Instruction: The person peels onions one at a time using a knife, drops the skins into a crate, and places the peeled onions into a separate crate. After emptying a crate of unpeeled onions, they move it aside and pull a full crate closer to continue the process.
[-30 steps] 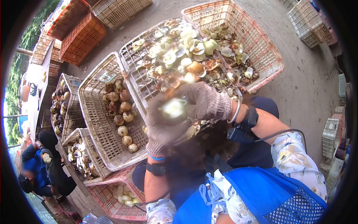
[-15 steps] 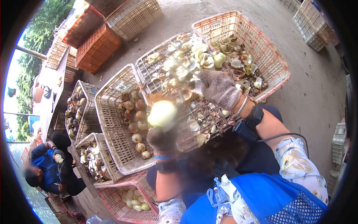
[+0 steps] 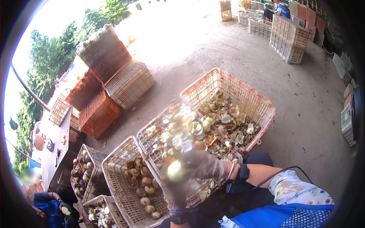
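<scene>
My left hand (image 3: 173,192), in a dark knit glove, is closed around a pale peeled onion (image 3: 175,170) over the near end of the crates. My right hand (image 3: 203,164), in a greyish glove, is curled beside the onion, its fingers blurred; what it holds, if anything, I cannot make out. Beneath and beyond the hands, a slatted crate-like surface (image 3: 147,141) carries onion layers and skins. Unpeeled brown onions (image 3: 146,181) lie in the crate (image 3: 114,167) to the left. More peelings (image 3: 228,114) fill part of the reddish-white crate (image 3: 262,110) behind.
Further left stand a crate of dark onions (image 3: 83,171) and a crate of white peelings (image 3: 100,216). A person in blue (image 3: 49,205) sits at lower left, holding a pale object. Stacked crates (image 3: 99,110) stand behind; another stack (image 3: 289,40) is at upper right, near a distant person (image 3: 282,9).
The view has tilted upward, so the crates sit lower in it. My right hand has moved from over the peelings to the onion in my left hand.
</scene>
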`<state>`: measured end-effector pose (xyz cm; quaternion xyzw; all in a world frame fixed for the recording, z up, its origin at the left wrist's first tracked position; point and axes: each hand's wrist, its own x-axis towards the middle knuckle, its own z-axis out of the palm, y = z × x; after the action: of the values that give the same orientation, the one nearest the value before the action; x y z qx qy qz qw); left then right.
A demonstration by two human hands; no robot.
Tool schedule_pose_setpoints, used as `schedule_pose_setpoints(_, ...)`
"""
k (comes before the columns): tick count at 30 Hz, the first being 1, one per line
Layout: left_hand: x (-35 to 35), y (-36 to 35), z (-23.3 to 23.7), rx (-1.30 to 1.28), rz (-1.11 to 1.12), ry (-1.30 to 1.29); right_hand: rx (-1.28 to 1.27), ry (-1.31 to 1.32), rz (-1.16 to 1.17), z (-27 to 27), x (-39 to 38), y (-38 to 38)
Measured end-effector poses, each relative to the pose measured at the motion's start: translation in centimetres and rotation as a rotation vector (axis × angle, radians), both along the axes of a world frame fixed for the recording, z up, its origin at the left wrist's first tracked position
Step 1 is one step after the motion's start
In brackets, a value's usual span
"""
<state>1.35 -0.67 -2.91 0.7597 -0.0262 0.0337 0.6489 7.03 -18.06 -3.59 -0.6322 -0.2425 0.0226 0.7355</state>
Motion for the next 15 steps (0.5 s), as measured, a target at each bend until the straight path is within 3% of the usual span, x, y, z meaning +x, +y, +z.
schedule_pose_setpoints(1, -0.6, -1.0, 0.4, 0.003, 0.036, -0.036, -0.098, -0.106, -0.026, -0.2, -0.1, 0.1)
schedule_pose_setpoints(5, 0.0, 0.7, -6.6, 0.088, 0.039, -0.119, -0.495, -0.469, -0.114, -1.0, -0.9, 0.1)
schedule_pose_setpoints(7, 0.6, 0.5, -6.5, 0.084, 0.027, -0.128, -0.494, -0.486, -0.162, -0.8, -0.4, 0.0)
schedule_pose_setpoints(9, -0.2, -0.8, -3.2, 0.021, -0.024, -0.022, -0.48, -0.47, -0.213, -1.7, -1.3, 0.9)
schedule_pose_setpoints(10, -0.5, -2.1, -1.5, -0.282, 0.095, 0.026, -0.383, -0.417, -0.223, -3.0, -0.9, 1.6)
schedule_pose_setpoints(11, -0.3, -1.9, -2.9, -0.422, 0.183, 0.099, -0.357, -0.471, -0.108, -1.4, -0.5, 0.2)
schedule_pose_setpoints(12, 0.2, 0.1, -6.6, -0.096, 0.145, -0.009, -0.307, -0.333, -0.209, -1.0, -1.2, 0.2)
schedule_pose_setpoints(13, -0.3, -0.5, -4.2, -0.112, 0.131, 0.126, -0.379, -0.264, -0.279, -2.1, -0.5, 0.4)
schedule_pose_setpoints(14, -0.1, -0.5, -4.4, -0.525, 0.146, 0.179, -0.155, -0.043, -0.271, -2.6, 0.0, 0.5)
schedule_pose_setpoints(15, -0.1, -0.7, -3.6, -0.767, 0.13, 0.226, 0.072, 0.158, -0.275, -2.5, 0.8, 1.0)
